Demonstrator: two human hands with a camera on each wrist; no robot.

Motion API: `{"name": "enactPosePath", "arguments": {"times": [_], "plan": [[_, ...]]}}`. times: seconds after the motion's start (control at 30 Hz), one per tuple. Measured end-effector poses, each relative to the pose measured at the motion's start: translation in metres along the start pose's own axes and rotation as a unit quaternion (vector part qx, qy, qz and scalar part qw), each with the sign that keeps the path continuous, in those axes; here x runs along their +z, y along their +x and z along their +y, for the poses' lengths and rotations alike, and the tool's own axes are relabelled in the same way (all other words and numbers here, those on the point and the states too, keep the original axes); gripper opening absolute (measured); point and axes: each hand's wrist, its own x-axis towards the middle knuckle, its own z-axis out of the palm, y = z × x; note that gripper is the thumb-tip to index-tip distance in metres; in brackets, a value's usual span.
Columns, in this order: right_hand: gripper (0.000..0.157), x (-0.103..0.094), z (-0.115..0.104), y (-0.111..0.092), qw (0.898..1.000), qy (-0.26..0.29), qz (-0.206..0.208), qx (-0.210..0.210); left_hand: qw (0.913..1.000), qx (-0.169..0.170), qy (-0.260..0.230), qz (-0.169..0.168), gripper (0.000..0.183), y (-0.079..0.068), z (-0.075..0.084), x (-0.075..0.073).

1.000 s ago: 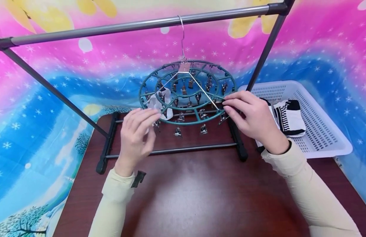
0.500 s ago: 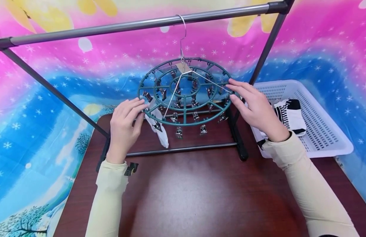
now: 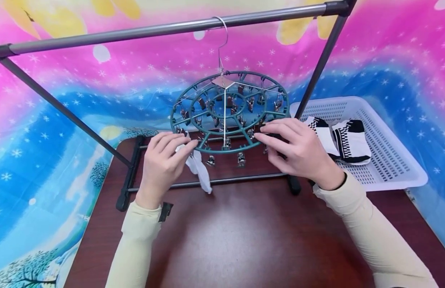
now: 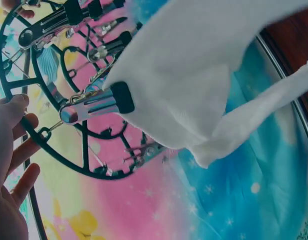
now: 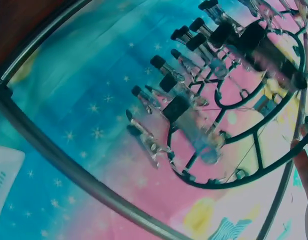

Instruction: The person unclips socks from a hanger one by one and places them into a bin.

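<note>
A round green clip hanger (image 3: 224,151) hangs by its wire hook from the rack's top bar, with metal clips all around its rings. My left hand (image 3: 164,162) holds its front left rim; in the left wrist view the thumb (image 4: 18,102) lies on the rim with fingers behind. On the rim's front right, my right hand (image 3: 298,150) has fingers and thumb around the edge, partly cut off in the right wrist view. A white sock (image 3: 200,170) dangles from the hanger beside my left hand, gripped by a black-tipped clip (image 4: 96,104).
A white plastic basket (image 3: 398,160) at the right holds folded black-and-white socks (image 3: 353,142). The grey metal rack (image 3: 110,38) stands on a dark brown table (image 3: 222,240). A colourful printed cloth (image 3: 46,120) covers the walls behind.
The hanger has turned between my hands, its white cord shifting round. The sock came into fuller view, hanging down near my left hand. My right hand moved down and left along the rim.
</note>
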Motion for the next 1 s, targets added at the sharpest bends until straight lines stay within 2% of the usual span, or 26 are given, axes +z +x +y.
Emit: {"name": "enactPosePath", "arguments": {"times": [0.1, 0.2, 0.4, 0.5, 0.67, 0.8, 0.93, 1.0], "plan": [[0.025, -0.002, -0.002, -0.004, 0.999, -0.017, -0.027, 0.005, 0.9998, 0.017, -0.009, -0.005, 0.022, 0.0, 0.004, 0.001], [0.022, -0.004, 0.001, -0.009, 0.999, -0.031, -0.028, 0.018, 0.9992, 0.016, -0.037, 0.004, 0.029, -0.001, 0.004, 0.004], [0.029, -0.007, 0.013, -0.016, 0.996, -0.075, -0.004, 0.052, 0.9959, -0.024, -0.084, 0.023, 0.043, -0.002, -0.009, 0.008], [0.031, -0.007, 0.021, -0.019, 0.994, -0.081, 0.005, 0.077, 0.9954, -0.043, -0.085, 0.015, 0.043, -0.004, -0.017, 0.008], [0.031, -0.006, 0.034, -0.023, 0.99, -0.054, 0.027, 0.126, 0.9956, -0.063, -0.069, -0.011, 0.04, -0.005, -0.027, 0.01], [0.029, -0.005, 0.042, -0.023, 0.986, -0.03, 0.023, 0.164, 0.997, -0.053, -0.055, -0.007, 0.031, -0.005, -0.03, 0.013], [0.03, -0.004, 0.046, -0.023, 0.98, -0.023, -0.002, 0.196, 0.9985, -0.028, -0.047, 0.008, 0.019, -0.004, -0.028, 0.014], [0.034, -0.004, 0.046, -0.023, 0.978, -0.022, -0.016, 0.206, 0.9987, -0.02, -0.046, 0.006, 0.02, -0.004, -0.026, 0.013]]}}
